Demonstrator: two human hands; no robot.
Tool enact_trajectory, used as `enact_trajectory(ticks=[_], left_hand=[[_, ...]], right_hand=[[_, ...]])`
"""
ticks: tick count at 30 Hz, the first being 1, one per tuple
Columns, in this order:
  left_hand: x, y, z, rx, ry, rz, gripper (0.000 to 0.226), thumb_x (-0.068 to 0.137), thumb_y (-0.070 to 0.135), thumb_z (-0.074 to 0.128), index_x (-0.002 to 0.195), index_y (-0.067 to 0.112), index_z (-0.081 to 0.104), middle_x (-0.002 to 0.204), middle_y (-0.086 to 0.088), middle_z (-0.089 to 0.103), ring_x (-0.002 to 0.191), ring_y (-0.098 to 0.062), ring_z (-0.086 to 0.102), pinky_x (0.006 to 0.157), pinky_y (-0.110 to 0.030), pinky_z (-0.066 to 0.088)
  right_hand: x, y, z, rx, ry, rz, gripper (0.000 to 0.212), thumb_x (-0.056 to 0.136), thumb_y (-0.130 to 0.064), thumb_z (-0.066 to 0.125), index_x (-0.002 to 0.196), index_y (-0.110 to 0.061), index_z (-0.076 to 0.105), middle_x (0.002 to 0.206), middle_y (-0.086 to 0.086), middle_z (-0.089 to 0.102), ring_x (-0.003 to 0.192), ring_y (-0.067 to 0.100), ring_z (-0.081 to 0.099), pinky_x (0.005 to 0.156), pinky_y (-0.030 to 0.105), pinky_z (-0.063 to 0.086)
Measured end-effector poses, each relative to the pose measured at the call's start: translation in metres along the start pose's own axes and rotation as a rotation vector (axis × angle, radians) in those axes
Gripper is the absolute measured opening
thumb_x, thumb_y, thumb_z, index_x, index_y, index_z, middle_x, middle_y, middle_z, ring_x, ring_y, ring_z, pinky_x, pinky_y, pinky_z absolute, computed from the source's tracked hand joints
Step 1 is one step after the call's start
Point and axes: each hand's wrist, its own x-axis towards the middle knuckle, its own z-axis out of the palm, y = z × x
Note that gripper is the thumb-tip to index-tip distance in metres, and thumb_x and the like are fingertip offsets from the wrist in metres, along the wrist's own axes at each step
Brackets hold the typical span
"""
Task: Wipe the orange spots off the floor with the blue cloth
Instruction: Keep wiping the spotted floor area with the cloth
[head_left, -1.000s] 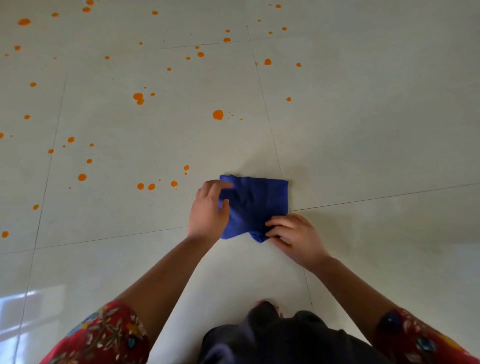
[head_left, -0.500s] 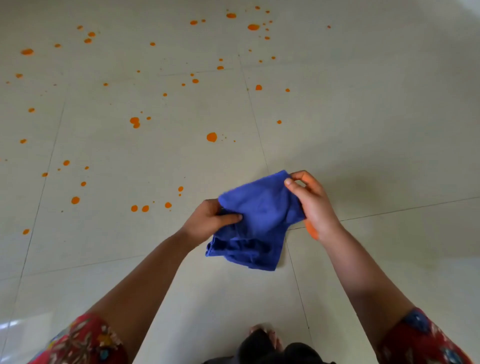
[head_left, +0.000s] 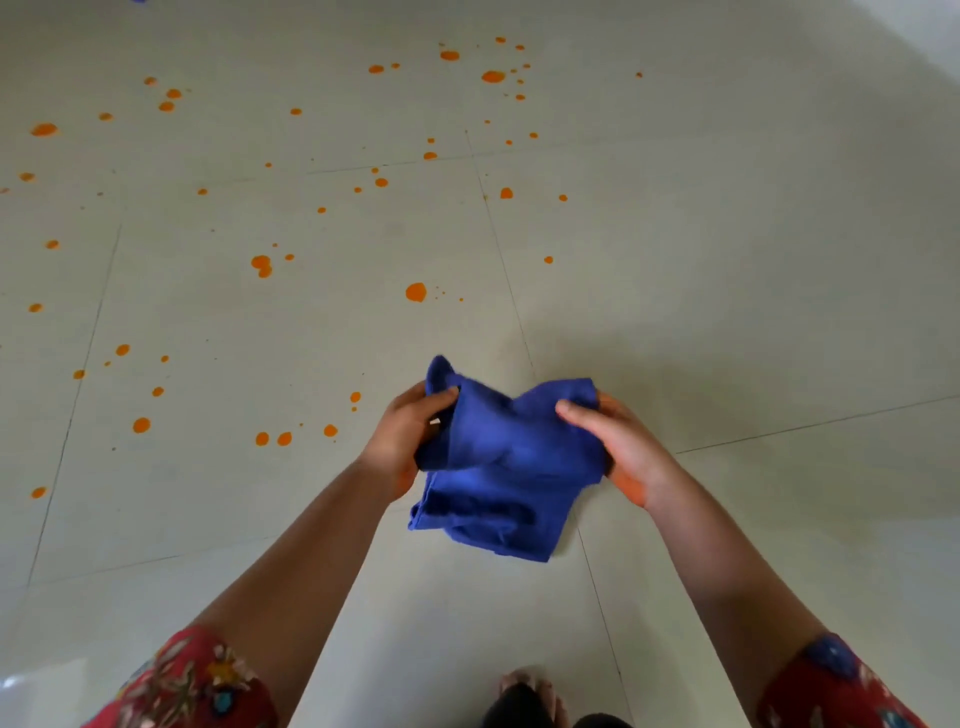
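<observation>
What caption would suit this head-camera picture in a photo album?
Left hand and right hand grip a crumpled blue cloth over a tiled floor spattered with orange spots.

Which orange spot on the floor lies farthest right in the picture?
The small lone spot near the top, up and right of the blue cloth; no other lies as far right.

Red floral sleeves (head_left: 187, 686), bare toes (head_left: 527, 678) at bottom edge, white wall (head_left: 932, 26) top right
</observation>
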Motion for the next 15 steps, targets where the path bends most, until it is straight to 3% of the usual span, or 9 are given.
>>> enact_trajectory(ticks=[2, 4, 7, 9, 11, 12, 13, 15], left_hand=[[0.0, 0.014, 0.004, -0.052, 0.009, 0.022, 0.028, 0.09, 0.015, 0.06, 0.115, 0.026, 0.054, 0.088, -0.001, 0.07, 0.079, -0.022, 0.067, 0.064, -0.03, 0.052], [-0.002, 0.022, 0.01, 0.057, 0.06, 0.056, 0.05, 0.088, 0.006, 0.058, 0.122, 0.039, 0.041, 0.086, -0.003, 0.069, 0.075, -0.022, 0.066, 0.066, -0.031, 0.054], [-0.006, 0.037, 0.024, 0.297, 0.061, 0.15, 0.03, 0.086, -0.001, 0.051, 0.103, 0.023, 0.059, 0.074, -0.004, 0.064, 0.068, -0.022, 0.058, 0.058, -0.025, 0.047], [-0.013, 0.057, 0.03, 0.294, -0.032, -0.023, 0.015, 0.088, 0.019, 0.053, 0.089, 0.018, 0.068, 0.079, -0.002, 0.066, 0.072, -0.02, 0.06, 0.065, -0.027, 0.046], [-0.019, 0.072, 0.031, 0.238, -0.196, -0.195, 0.037, 0.088, 0.049, 0.049, 0.096, 0.021, 0.07, 0.094, -0.001, 0.071, 0.086, -0.019, 0.065, 0.076, -0.032, 0.049], [-0.018, 0.078, 0.031, 0.251, -0.259, -0.196, 0.046, 0.087, 0.06, 0.046, 0.102, 0.024, 0.07, 0.104, 0.0, 0.071, 0.096, -0.019, 0.066, 0.082, -0.035, 0.05], [-0.019, 0.084, 0.032, 0.264, -0.306, -0.162, 0.051, 0.086, 0.065, 0.045, 0.107, 0.026, 0.069, 0.111, 0.002, 0.07, 0.104, -0.018, 0.064, 0.086, -0.037, 0.051], [-0.023, 0.095, 0.034, 0.269, -0.293, -0.026, 0.044, 0.089, 0.055, 0.051, 0.113, 0.022, 0.067, 0.121, -0.001, 0.066, 0.11, -0.019, 0.062, 0.093, -0.04, 0.051]], right_hand=[[-0.006, -0.02, 0.002, 0.103, -0.012, -0.022, 0.034, 0.088, -0.033, 0.057, 0.112, -0.012, 0.067, 0.111, 0.004, 0.072, 0.105, 0.013, 0.067, 0.093, 0.029, 0.049], [-0.01, -0.034, 0.007, 0.127, -0.035, -0.083, 0.022, 0.089, -0.026, 0.056, 0.102, -0.016, 0.072, 0.103, 0.0, 0.074, 0.1, 0.009, 0.067, 0.093, 0.028, 0.047], [-0.019, -0.046, 0.016, 0.165, -0.109, -0.158, 0.023, 0.077, -0.015, 0.057, 0.078, -0.02, 0.079, 0.088, -0.004, 0.075, 0.086, 0.008, 0.069, 0.079, 0.021, 0.053], [-0.024, -0.049, 0.019, 0.169, -0.162, -0.205, 0.032, 0.072, -0.012, 0.049, 0.073, -0.022, 0.079, 0.081, -0.006, 0.074, 0.08, 0.007, 0.069, 0.073, 0.019, 0.054], [-0.029, -0.051, 0.019, 0.145, -0.198, -0.242, 0.035, 0.069, -0.007, 0.048, 0.077, -0.022, 0.078, 0.08, -0.006, 0.074, 0.08, 0.007, 0.069, 0.071, 0.019, 0.053], [-0.03, -0.052, 0.018, 0.115, -0.207, -0.261, 0.036, 0.068, -0.005, 0.049, 0.086, -0.021, 0.076, 0.084, -0.007, 0.074, 0.084, 0.007, 0.069, 0.072, 0.02, 0.053], [-0.031, -0.053, 0.017, 0.069, -0.218, -0.285, 0.04, 0.067, -0.003, 0.052, 0.099, -0.019, 0.07, 0.092, -0.007, 0.074, 0.092, 0.009, 0.069, 0.076, 0.022, 0.053], [-0.032, -0.059, 0.016, -0.039, -0.229, -0.334, 0.056, 0.064, -0.005, 0.064, 0.119, -0.015, 0.056, 0.112, -0.004, 0.069, 0.111, 0.014, 0.063, 0.088, 0.028, 0.051]])
